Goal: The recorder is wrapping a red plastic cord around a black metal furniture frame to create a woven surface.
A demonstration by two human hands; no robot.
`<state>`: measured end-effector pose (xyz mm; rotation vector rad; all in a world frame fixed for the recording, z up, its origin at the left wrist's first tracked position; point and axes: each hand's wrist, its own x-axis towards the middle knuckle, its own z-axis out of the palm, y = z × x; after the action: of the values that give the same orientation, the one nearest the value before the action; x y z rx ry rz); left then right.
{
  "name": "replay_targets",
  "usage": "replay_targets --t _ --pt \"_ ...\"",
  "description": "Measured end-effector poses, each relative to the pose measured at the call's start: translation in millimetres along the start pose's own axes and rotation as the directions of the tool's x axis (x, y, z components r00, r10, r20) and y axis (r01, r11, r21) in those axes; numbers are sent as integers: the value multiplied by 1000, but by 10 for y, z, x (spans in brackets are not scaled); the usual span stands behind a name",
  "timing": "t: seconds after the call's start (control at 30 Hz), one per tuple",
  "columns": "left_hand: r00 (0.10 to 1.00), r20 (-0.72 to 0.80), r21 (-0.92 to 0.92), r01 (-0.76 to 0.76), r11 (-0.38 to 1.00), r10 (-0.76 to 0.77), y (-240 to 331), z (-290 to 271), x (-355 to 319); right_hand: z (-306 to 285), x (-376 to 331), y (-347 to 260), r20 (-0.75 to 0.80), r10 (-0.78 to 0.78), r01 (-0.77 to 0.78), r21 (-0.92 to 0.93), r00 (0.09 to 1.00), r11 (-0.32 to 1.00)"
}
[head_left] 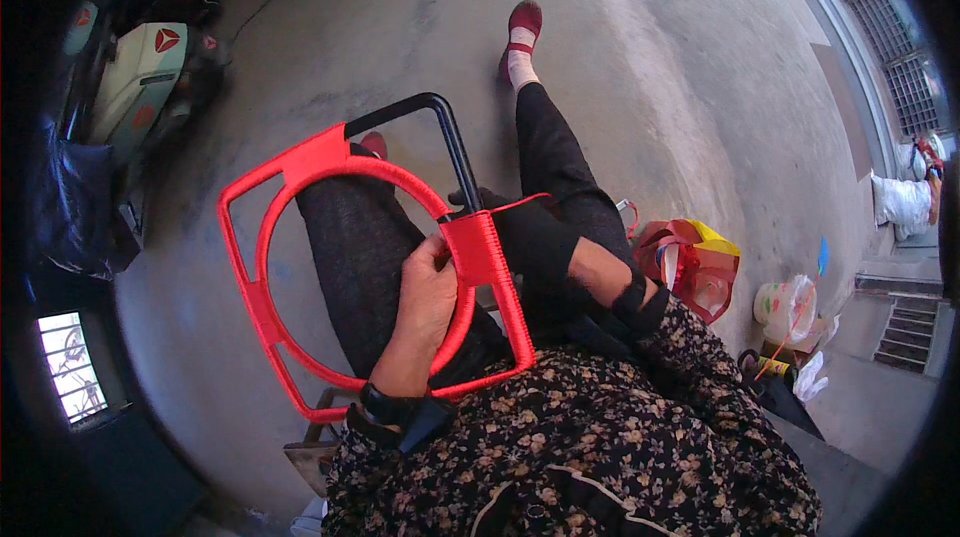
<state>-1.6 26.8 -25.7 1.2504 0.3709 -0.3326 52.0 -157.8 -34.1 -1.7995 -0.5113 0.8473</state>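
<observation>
A rectangular tube frame (512, 322) with a round ring (268, 247) inside it rests across my lap. Red cord is wound tightly over most of it; one corner shows bare black tube (455, 147). My bare left hand (430, 292) grips the frame from inside the ring, fingers closed at the wide red wrapped band (474, 249). My right hand (530, 242), in a black glove, is closed at the same joint, a dark fingertip showing past the black tube. From the band a loose red cord end (530, 201) runs over the glove. Most right fingers are hidden.
Beside my right leg stands a red and yellow bag (695, 267) with red material inside. Farther right are a white bucket (785, 312) and plastic bags. A scooter (140, 87) stands at the far left on the concrete floor (330, 27). A wooden stool edge (308, 457) shows below the frame.
</observation>
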Motion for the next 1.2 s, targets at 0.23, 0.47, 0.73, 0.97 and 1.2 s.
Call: replay_targets --t 0.23,0.47,0.73,0.97,1.2 --pt "825 -345 230 -389 892 448 186 138 -159 -182 203 -438 -559 96 265 529 824 806" --pt "646 -139 482 -618 621 750 332 211 -282 56 -12 -813 -218 -579 385 -560 785 733" --pt "902 -185 150 -367 918 390 194 119 -122 -608 -350 -119 -334 -229 126 -303 914 945" --pt "968 -155 -129 -216 968 195 124 49 -51 -1060 -642 384 -654 249 254 574 714 778" --pt "976 -120 -213 -204 956 181 100 54 -10 -667 -773 194 -580 168 198 514 797 835"
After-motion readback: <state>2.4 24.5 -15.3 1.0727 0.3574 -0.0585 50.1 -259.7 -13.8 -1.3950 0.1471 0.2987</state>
